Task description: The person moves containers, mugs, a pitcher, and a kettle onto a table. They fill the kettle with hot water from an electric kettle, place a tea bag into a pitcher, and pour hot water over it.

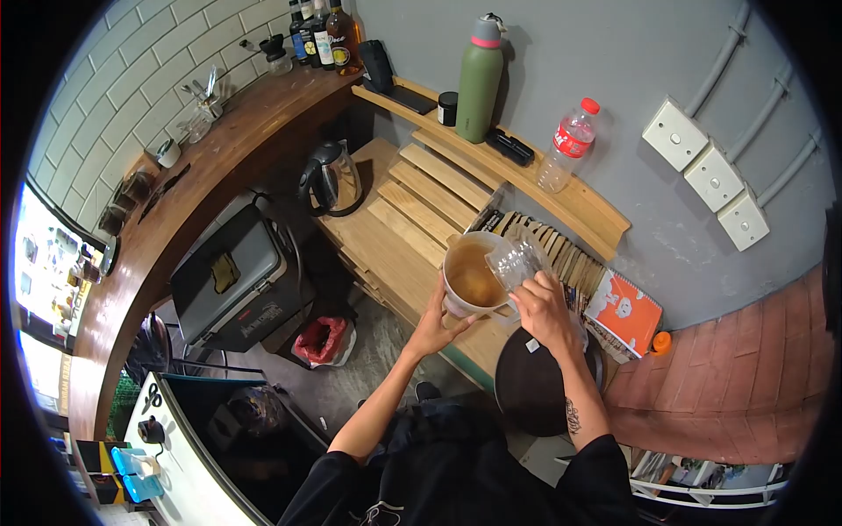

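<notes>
Black cloth sleeves (pixel 592 469) lie nearest, and past them the left hand (pixel 434 326) holds the side of a round, pale plastic jug (pixel 449 263) with brown drink (pixel 476 282) inside, thumb and fingers spread around it. That jug is between the hands, up over the near right part of the pale wooden slatted bench (pixel 412 230). Bent fingers of the right hand (pixel 547 309) pinch a clear, ridged plastic container (pixel 516 259) — its long side leans up and left, over the jug's right rim.
</notes>
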